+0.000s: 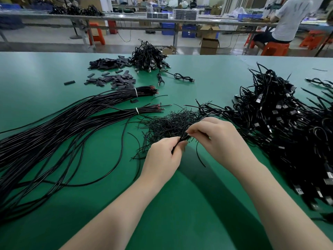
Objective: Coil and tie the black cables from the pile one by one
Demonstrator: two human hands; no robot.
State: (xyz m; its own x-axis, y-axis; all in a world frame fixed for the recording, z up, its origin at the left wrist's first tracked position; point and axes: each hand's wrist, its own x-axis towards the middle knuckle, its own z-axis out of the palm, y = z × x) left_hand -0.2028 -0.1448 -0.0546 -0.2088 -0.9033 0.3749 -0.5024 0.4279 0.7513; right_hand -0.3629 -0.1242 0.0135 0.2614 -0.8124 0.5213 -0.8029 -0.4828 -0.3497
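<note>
The person's left hand (163, 156) is closing its grip narrowly around a small coiled black cable (182, 139), fingers curled about the lower end of the bundle just above the green worktop (54, 74). The right hand (219, 139) is pinching the upper end of the same cable between thumb and fingertips, its grip also tight, with a loose thin tail (199, 156) hanging down between the two wrists. Just behind the hands a heap of thin black ties (167, 121) is lying on the worktop. To the left, long black cables (72, 123) are sprawling in bundles bound by white bands. To the right a large pile of coiled cables (281, 127) with plugs is spreading to the edge. A smaller pile (149, 56) is sitting further back, beside scattered dark sleeves (115, 78).
</note>
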